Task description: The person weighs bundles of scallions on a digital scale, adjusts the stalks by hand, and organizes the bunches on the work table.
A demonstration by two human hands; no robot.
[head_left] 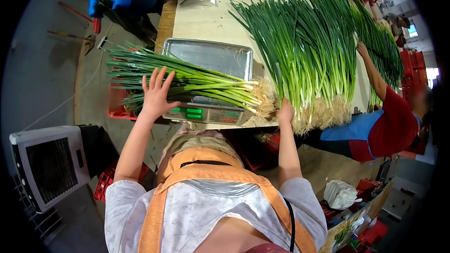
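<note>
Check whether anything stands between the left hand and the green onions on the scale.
Nothing visible does. The left hand, fingers spread, is at the leafy side of the green onions lying across the scale, with no object between. Whether the palm touches them, I can't tell.

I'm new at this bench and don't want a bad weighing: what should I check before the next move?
1. Bunch on the scale: ok, lying across the tray.
2. Bunch within the tray: not ok, leaves and roots overhang.
3. Display lit: ok, green.
4. Reading: cannot tell, too small.
5. Left hand off the bunch: cannot tell, fingers spread over it.
6. Right hand's grip at the pile: cannot tell.
</note>
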